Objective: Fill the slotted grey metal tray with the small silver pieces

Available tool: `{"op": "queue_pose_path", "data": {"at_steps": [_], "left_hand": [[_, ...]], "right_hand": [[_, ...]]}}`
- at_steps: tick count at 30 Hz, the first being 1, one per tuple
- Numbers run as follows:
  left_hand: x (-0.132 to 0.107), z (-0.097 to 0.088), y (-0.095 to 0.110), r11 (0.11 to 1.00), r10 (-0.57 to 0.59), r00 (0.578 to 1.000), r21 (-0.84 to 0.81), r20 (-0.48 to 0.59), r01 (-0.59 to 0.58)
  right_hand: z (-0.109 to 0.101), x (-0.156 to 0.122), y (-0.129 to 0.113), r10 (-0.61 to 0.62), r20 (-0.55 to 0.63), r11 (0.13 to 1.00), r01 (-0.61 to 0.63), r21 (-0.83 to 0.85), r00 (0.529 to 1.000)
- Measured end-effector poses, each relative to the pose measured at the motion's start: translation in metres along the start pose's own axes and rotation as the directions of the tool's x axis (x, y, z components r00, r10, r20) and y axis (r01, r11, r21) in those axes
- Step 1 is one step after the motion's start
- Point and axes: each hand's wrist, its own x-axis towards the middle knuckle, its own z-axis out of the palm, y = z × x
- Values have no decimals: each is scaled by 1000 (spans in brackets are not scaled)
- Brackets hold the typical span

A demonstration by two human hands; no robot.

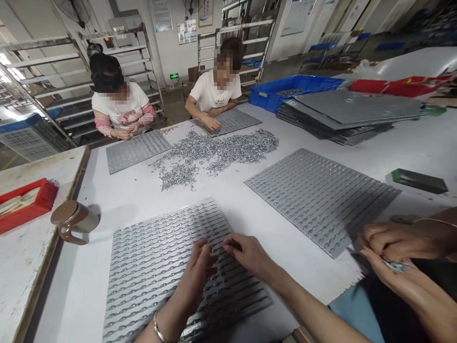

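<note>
A grey sheet with rows of small raised bumps [143,267] lies on the white table before me. Over its middle is my left hand [196,274], thumb up and fingers curled; whatever its palm holds is hidden. Just to its right, above the sheet's right part, my right hand [248,255] has thumb and forefinger pinched together. Anything between those fingertips is too small to make out. Beyond the sheet spreads a loose pile of small shiny metal pieces [232,147].
Another bumpy grey sheet [314,195] lies to the right, near a co-worker's hands [396,252] holding small pieces. Two people sit opposite with sheets. A brown-handled mug [76,219], red tray [32,209], blue crate [264,97], stacked sheets [350,109] and dark green block [419,181] stand around.
</note>
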Motion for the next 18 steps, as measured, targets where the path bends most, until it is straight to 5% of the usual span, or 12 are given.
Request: {"op": "queue_pose_path", "data": {"at_steps": [9, 15, 18], "left_hand": [[11, -30, -1, 995, 69, 986, -65, -152, -79], [20, -40, -1, 994, 70, 983, -74, -171, -84], [25, -42, -1, 992, 69, 985, -90, -161, -84]], "right_hand": [[11, 51, 4, 87, 58, 907, -55, -418, 994], [2, 64, 11, 78, 110, 921, -29, -388, 991], [-16, 94, 10, -12, 89, 953, 39, -301, 996]]}}
